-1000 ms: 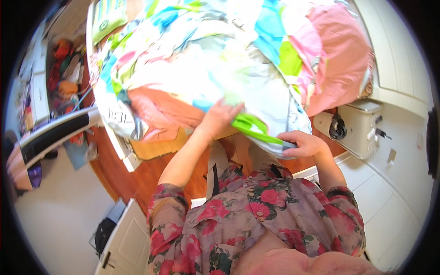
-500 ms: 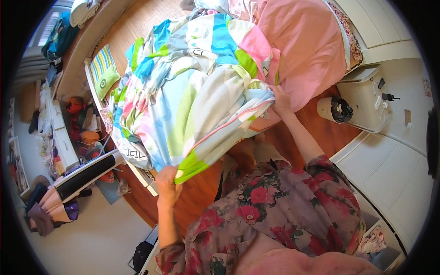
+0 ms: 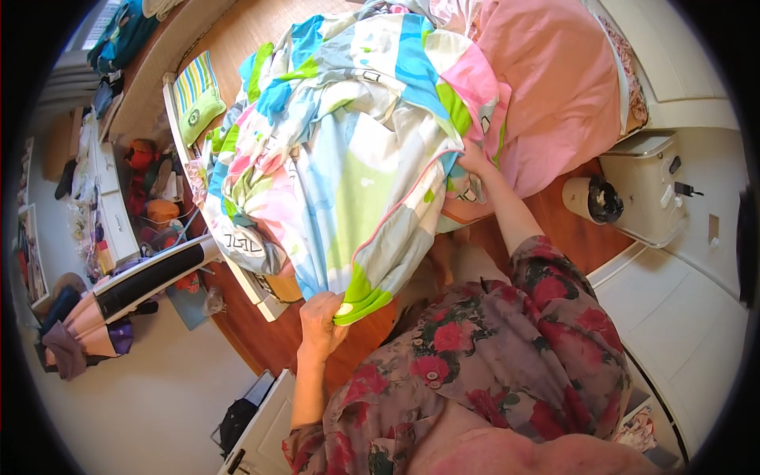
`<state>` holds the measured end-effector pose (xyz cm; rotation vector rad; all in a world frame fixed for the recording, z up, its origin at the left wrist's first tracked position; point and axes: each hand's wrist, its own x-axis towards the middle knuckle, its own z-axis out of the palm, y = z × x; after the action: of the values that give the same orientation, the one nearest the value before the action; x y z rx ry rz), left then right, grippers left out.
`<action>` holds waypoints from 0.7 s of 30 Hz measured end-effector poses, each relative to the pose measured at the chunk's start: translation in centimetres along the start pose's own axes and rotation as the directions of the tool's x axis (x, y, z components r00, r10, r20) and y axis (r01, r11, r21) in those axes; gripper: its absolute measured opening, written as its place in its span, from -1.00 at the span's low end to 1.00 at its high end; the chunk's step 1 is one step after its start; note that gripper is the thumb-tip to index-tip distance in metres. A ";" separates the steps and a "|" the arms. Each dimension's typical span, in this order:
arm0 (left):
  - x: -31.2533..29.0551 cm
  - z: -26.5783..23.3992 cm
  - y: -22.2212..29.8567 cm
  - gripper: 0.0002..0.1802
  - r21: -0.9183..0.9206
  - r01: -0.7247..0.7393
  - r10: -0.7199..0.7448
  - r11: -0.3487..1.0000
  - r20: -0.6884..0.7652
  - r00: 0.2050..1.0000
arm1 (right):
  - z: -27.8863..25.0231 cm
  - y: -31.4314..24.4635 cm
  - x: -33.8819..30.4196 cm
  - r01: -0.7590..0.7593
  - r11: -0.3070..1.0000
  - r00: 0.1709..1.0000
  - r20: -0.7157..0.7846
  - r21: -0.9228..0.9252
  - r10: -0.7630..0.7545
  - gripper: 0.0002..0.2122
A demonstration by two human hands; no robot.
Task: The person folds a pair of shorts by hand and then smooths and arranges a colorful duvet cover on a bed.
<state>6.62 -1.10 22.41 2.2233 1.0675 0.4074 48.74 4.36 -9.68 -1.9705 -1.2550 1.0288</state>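
Note:
A large duvet cover, patterned in white, blue, green, pink and grey, lies bunched over the bed. A thin pink seam runs along its near part. My left hand is closed on a near corner with a bright green patch, pulling that end out past the bed's edge. Farther right, my right hand grips the side of the same cover close to the pink bedding; its fingertips are partly hidden in the folds. Between both hands the cloth hangs in long creases.
A striped green pillow rests at the bed's left edge. Right of the bed, a lined waste bin stands on the wooden floor beside a white cabinet. Shelves with assorted items and a black-and-white padded bar are at left.
My left hand has moved right and slightly down with the green corner. The right hand has shifted its hold along the cover's side, and the near cloth now hangs lower between them.

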 end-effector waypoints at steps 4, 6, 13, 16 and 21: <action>-1.4 -2.0 -2.6 -0.74 0.125 0.138 -0.148 0.983 0.079 0.986 | -3.8 -3.5 -3.0 0.081 0.997 0.960 0.270 0.009 -0.080 -0.71; -3.8 -2.9 -4.8 -0.76 0.280 0.266 -0.318 0.922 0.160 0.934 | -8.6 -6.5 -4.8 0.071 0.894 0.941 0.326 -0.443 0.087 -0.74; -4.6 -2.3 -6.9 -0.75 0.188 0.215 -0.227 0.958 0.043 0.973 | -26.3 -32.1 -7.6 0.216 0.871 0.591 -0.650 -0.442 -0.477 -0.69; -2.7 -3.8 -7.2 -0.81 0.103 0.213 -0.191 0.972 -0.186 0.964 | -28.5 -40.0 -18.0 0.488 0.694 0.177 -0.718 -0.530 -0.673 -0.68; -0.9 -2.9 -9.7 -0.64 0.048 0.027 -0.004 0.998 -0.426 0.905 | -35.6 -41.4 -28.9 0.487 0.684 0.113 -0.737 -0.543 -0.666 -0.66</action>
<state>-1.12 3.98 18.20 2.2236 1.3285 0.9008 51.73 -8.42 50.72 -1.4087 -1.2058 -0.6249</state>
